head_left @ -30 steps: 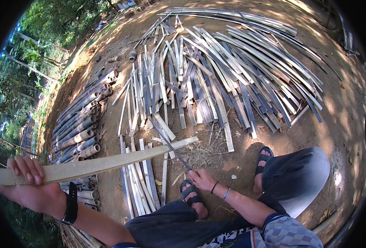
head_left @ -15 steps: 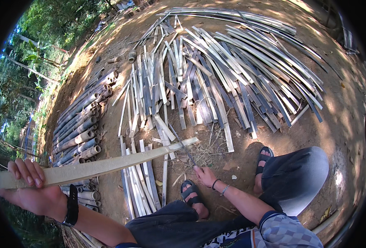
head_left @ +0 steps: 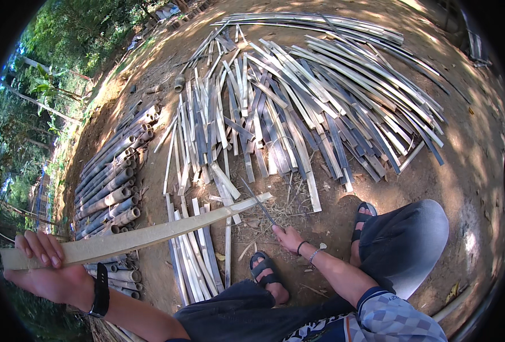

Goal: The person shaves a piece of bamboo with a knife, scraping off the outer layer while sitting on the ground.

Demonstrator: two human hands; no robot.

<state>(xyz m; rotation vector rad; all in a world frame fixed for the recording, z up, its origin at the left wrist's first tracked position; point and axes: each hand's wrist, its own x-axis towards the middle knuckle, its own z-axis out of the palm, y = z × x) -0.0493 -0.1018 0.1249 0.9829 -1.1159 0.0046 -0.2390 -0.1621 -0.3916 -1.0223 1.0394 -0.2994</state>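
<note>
A long, pale split bamboo strip (head_left: 144, 235) slants across the view, its broad end in my left hand (head_left: 42, 256). The fingers of that hand wrap over its upper edge, and a black watch is on the wrist. My right hand (head_left: 289, 239) is closed round the handle end of a thin, dark-bladed knife (head_left: 265, 211). The blade points up and to the left, crossing the strip close to its narrow far end. Whether blade and strip touch, I cannot tell. The knife's handle is mostly hidden in my fist.
A wide pile of split bamboo strips (head_left: 321, 108) spreads over the dirt ground ahead. Below the held strip lies a smaller bundle of strips (head_left: 198, 259). Whole bamboo poles (head_left: 112, 196) are stacked at left. My sandalled feet (head_left: 269, 275) stand close to the shavings.
The knife and my right hand have shifted slightly right, the blade tip moving right and down. My left hand and the strip's broad end have moved a little right and, at the hand, down.
</note>
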